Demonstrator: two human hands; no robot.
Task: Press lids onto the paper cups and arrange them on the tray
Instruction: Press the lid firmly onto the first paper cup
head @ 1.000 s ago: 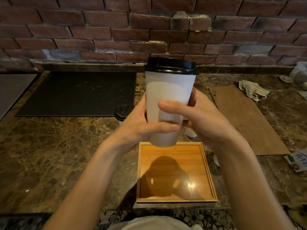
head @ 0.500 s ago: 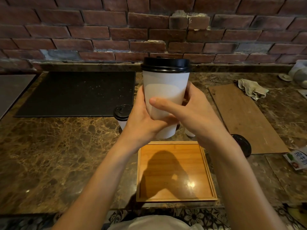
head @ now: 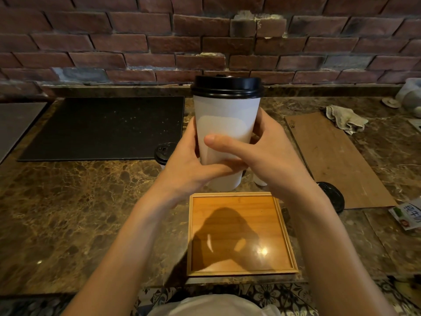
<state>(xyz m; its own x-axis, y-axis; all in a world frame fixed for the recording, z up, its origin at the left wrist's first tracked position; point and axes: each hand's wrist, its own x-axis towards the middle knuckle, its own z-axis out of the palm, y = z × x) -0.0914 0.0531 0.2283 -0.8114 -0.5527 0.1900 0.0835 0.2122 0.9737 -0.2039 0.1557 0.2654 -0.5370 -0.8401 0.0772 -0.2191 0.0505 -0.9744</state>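
The tray [head: 234,194] lies at the near edge of the desk [head: 68,213], about midway along it. Just beyond the tray's far rim a cup [head: 225,119] with a lid [head: 227,86] on top is held upright, the left hand [head: 186,165] on its left side and the right hand [head: 268,160] on its right. A mat [head: 102,128] lies toward the far left. A second cup [head: 163,153] stands between the mat and the left hand. To the right lies a board [head: 337,160], with a cloth [head: 344,118] on its far end and a loose lid [head: 332,197] at its near left corner.

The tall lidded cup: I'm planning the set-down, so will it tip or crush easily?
Probably tippy: the cup is tall, narrowing to a small base. Its paper wall likely dents under a hard squeeze. The black lid looks seated, likely stiffening the rim.
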